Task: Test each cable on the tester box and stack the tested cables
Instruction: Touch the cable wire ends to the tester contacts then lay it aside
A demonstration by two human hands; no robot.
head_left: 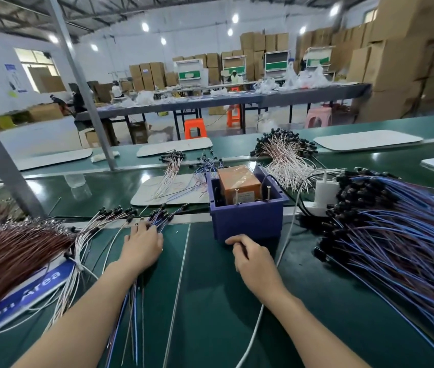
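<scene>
Left hand point(144, 243) flat on blue cables point(158, 217); right hand point(251, 258) curled, grip unclear; purple box point(247, 221) holds orange tester point(239, 184)

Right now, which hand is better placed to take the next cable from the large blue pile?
Probably the right hand: it sits before the tester box, on the side of the blue pile. The left hand rests on a small bunch left of the box.
</scene>
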